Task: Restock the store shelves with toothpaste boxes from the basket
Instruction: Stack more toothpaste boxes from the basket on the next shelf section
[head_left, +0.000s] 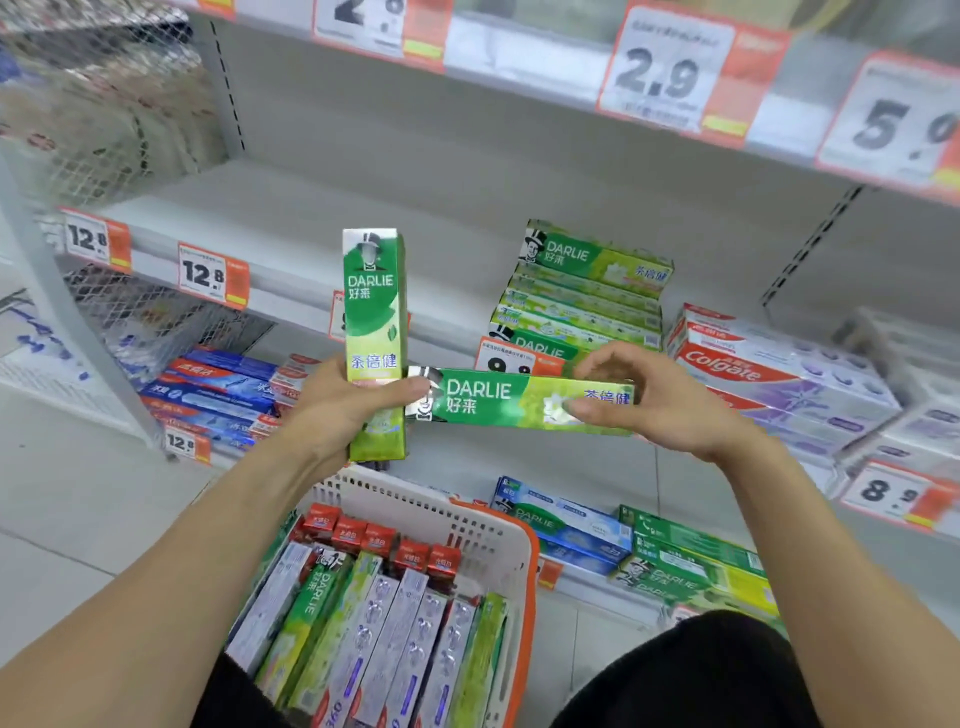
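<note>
My left hand (340, 410) grips a green Darlie toothpaste box (373, 312) that stands upright in front of the shelf. My right hand (660, 402) holds a second green Darlie box (498, 400) level, pinching its right end; its left end touches my left thumb. A stack of the same green boxes (582, 291) lies on the middle shelf (311, 208) behind. Below my arms the white basket with an orange rim (519, 540) holds several more boxes, green and white-purple, plus small red ones.
Colgate boxes (779, 379) are stacked on the shelf at the right. Blue boxes (218, 395) lie on the lower left shelf. More green and blue boxes (649, 551) sit on the bottom shelf. Price tags (670, 73) line the shelf edges. Mesh dividers stand at left.
</note>
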